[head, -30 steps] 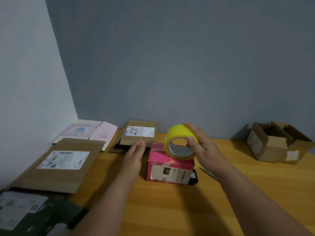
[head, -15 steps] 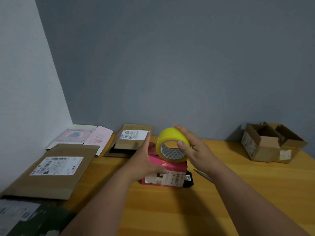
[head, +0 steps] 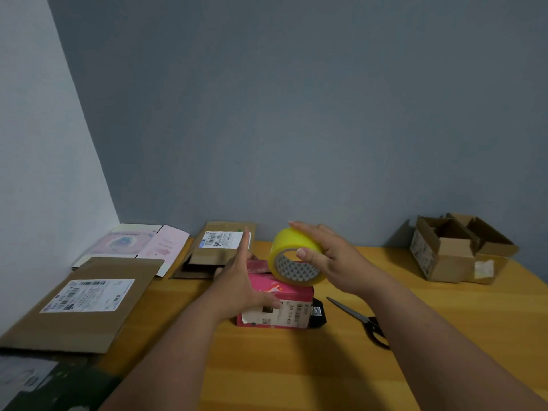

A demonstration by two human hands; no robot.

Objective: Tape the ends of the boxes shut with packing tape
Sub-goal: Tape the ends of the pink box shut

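Note:
A small pink box with a white label stands in the middle of the wooden table. My right hand grips a yellow roll of packing tape and holds it on the box's top, thumb at the roll's inner rim. My left hand lies flat against the box's left side, fingers straight and pointing away from me, thumb across the box's front. Its flat fingers hide the box's left face.
Black scissors lie right of the box. A black item sits against the box's right end. Open brown cartons stand at the far right. Flattened cardboard mailers and a small labelled flat box lie at the left.
My left hand moved right from beside the box and now presses on its left side. My right hand lowered the tape roll onto the box's top. The camera shifted slightly.

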